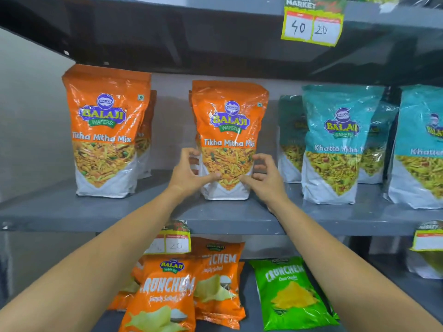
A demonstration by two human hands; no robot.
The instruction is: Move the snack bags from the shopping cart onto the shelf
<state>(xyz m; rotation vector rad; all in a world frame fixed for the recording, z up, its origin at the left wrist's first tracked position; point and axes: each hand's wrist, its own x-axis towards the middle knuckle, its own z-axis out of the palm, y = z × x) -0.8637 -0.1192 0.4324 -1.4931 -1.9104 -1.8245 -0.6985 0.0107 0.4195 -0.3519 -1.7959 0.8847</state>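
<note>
An orange Tikha Mitha Mix snack bag stands upright on the grey middle shelf. My left hand grips its lower left edge, thumb on the front and fingers curled round the side. My right hand pinches its lower right edge the same way. More orange bags stand right behind it. A second orange Tikha Mitha Mix bag stands to the left with another behind. The shopping cart is out of view.
Teal Khatta Mitha bags stand to the right on the same shelf. The shelf below holds orange Crunchem bags and a green Crunchem bag. Price tags hang from the shelf edges. A gap separates the two orange stacks.
</note>
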